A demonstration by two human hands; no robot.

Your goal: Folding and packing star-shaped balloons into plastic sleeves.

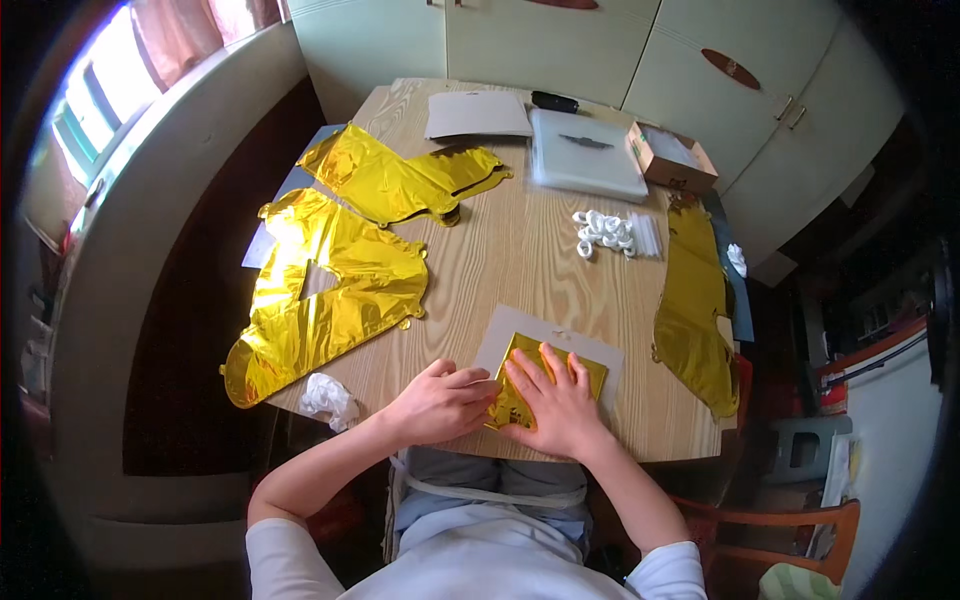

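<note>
A folded square of shiny gold foil (590,378) lies on a pale grey card (490,350) with a hanging slot, at the table's near edge. My right hand (555,400) presses on the foil, palm down with fingers spread. At the foil's left edge, my left hand (445,402) is closed with its fingers curled; what its fingertips hold, if anything, is hidden. Flat gold foil balloons lie about: one with a triangular hole (350,290) at left, an angled one (375,180) behind it, and a long one (690,300) along the right edge.
At the back are stacked grey cards (478,115), a black object (555,102), a pile of clear bags (585,165) and an open cardboard box (680,172). White ribbon rolls (602,232) sit beside clear straws (648,238). Crumpled white tissue (328,400) lies at the near left.
</note>
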